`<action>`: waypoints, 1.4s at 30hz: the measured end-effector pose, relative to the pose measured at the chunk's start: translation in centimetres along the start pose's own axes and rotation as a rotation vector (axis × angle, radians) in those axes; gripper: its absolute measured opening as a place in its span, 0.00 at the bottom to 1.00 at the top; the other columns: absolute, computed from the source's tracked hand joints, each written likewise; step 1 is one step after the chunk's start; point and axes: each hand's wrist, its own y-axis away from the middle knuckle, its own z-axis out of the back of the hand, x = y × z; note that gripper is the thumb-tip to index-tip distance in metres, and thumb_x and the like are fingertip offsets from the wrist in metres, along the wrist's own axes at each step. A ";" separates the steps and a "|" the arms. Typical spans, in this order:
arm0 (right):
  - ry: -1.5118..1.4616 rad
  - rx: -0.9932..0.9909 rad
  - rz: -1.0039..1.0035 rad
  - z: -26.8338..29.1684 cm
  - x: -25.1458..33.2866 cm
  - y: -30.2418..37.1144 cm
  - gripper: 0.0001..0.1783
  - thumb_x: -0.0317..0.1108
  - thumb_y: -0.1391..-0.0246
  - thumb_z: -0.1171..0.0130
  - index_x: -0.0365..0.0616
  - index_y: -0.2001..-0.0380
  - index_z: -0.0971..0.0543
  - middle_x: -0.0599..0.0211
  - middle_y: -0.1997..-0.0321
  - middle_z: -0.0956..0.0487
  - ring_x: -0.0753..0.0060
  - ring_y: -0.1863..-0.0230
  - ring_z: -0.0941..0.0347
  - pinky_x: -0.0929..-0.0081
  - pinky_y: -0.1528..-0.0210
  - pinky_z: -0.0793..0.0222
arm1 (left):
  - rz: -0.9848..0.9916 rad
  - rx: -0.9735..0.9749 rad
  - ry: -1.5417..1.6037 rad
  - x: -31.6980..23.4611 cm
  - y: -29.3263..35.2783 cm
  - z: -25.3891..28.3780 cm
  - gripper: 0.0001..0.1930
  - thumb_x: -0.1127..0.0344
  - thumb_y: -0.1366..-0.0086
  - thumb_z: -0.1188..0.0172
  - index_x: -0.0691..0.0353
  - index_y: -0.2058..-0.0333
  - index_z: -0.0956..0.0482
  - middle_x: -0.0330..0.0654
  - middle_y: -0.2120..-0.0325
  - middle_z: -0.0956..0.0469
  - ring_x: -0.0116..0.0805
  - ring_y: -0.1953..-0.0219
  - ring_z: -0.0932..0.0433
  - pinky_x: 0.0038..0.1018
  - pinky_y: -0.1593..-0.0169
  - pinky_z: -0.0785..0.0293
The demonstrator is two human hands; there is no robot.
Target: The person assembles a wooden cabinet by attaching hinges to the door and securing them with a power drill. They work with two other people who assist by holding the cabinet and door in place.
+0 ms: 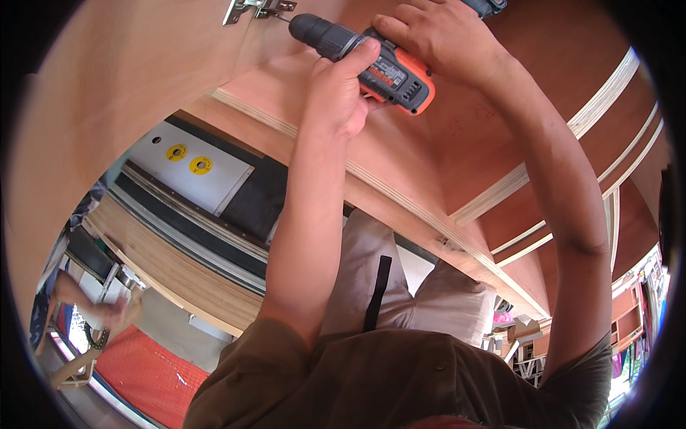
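Observation:
I hold an orange and black cordless drill (393, 75) in both hands near the top of the view. My left hand (339, 93) is closed on the drill's body behind the black chuck, thumb along its side. Around the drill's handle curls my right hand (443, 36); part of its grip is cut off by the top edge. The thin bit points left at a metal cabinet hinge (261, 8), with its tip at or very close to the hinge; I cannot tell whether it touches. The hinge sits where a wooden door panel (143, 71) meets the plywood cabinet (371, 143).
Plywood shelf edges (493, 193) run along the right. Below the cabinet lies a pale plate with yellow discs (189, 157), beside stacked boards (171, 264). At far left another person's hand (111, 314) shows, above a red sheet (153, 368).

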 end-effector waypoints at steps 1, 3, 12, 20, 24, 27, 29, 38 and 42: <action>0.015 -0.061 0.023 0.2 -0.1 0.2 0.12 0.37 0.49 0.47 0.51 0.61 0.25 0.72 0.70 0.24 0.67 0.64 0.25 0.67 0.58 0.32 | -0.013 -0.001 -0.001 0.0 0.0 -0.2 0.20 0.60 0.32 0.43 0.68 0.48 0.33 0.53 0.55 0.23 0.48 0.53 0.21 0.52 0.52 0.22; 0.030 0.052 -0.024 0.7 0.2 1.2 0.14 0.39 0.52 0.45 0.51 0.60 0.25 0.72 0.69 0.24 0.66 0.64 0.26 0.69 0.56 0.33 | 0.053 0.025 0.044 0.4 -0.2 -0.4 0.21 0.59 0.32 0.43 0.67 0.47 0.34 0.52 0.54 0.24 0.47 0.51 0.22 0.53 0.51 0.22; 0.165 0.139 -0.009 6.9 2.2 5.6 0.22 0.32 0.57 0.41 0.48 0.54 0.28 0.69 0.65 0.25 0.66 0.57 0.26 0.71 0.53 0.35 | 0.014 0.128 0.286 3.3 6.0 -6.5 0.18 0.60 0.36 0.38 0.63 0.52 0.29 0.46 0.62 0.21 0.41 0.59 0.19 0.48 0.58 0.19; 0.136 0.049 -0.045 20.0 7.3 12.7 0.25 0.31 0.59 0.42 0.45 0.52 0.25 0.70 0.72 0.31 0.66 0.66 0.31 0.67 0.59 0.38 | -0.161 0.353 0.144 5.3 17.9 -12.1 0.32 0.50 0.38 0.36 0.60 0.42 0.36 0.44 0.53 0.26 0.37 0.55 0.21 0.36 0.56 0.19; 0.084 0.043 -0.165 28.6 13.8 18.0 0.24 0.31 0.58 0.43 0.45 0.52 0.25 0.69 0.73 0.32 0.65 0.67 0.31 0.66 0.63 0.41 | 0.005 0.193 -0.064 7.3 28.0 -12.4 0.23 0.61 0.35 0.42 0.60 0.44 0.34 0.43 0.56 0.25 0.33 0.58 0.21 0.28 0.64 0.23; -0.013 -0.005 -0.308 34.9 19.1 23.0 0.23 0.32 0.58 0.42 0.44 0.53 0.25 0.67 0.75 0.29 0.63 0.69 0.29 0.65 0.65 0.41 | -0.031 0.070 -0.567 8.7 36.0 -12.4 0.09 0.74 0.40 0.50 0.65 0.63 0.23 0.40 0.69 0.22 0.30 0.68 0.21 0.25 0.70 0.28; -0.094 -0.051 -0.374 38.7 23.1 27.3 0.20 0.34 0.56 0.42 0.44 0.56 0.25 0.65 0.73 0.27 0.60 0.68 0.28 0.64 0.64 0.38 | -0.226 0.085 -0.707 8.9 42.5 -14.2 0.08 0.78 0.43 0.54 0.66 0.75 0.24 0.39 0.76 0.24 0.29 0.72 0.23 0.23 0.72 0.32; -0.305 -0.068 -0.720 43.3 32.9 42.0 0.24 0.36 0.57 0.39 0.42 0.54 0.25 0.55 0.70 0.23 0.50 0.65 0.26 0.59 0.60 0.35 | -0.906 0.450 -0.464 -4.4 64.5 -28.6 0.07 0.72 0.42 0.42 0.63 0.78 0.28 0.41 0.81 0.26 0.29 0.77 0.24 0.24 0.72 0.28; -0.372 -0.125 -0.896 44.4 35.6 46.6 0.25 0.37 0.56 0.37 0.42 0.52 0.25 0.51 0.66 0.20 0.48 0.62 0.23 0.59 0.60 0.30 | -1.072 1.038 -0.450 -10.6 70.2 -33.6 0.12 0.65 0.42 0.31 0.65 0.75 0.23 0.40 0.79 0.24 0.33 0.81 0.25 0.27 0.75 0.26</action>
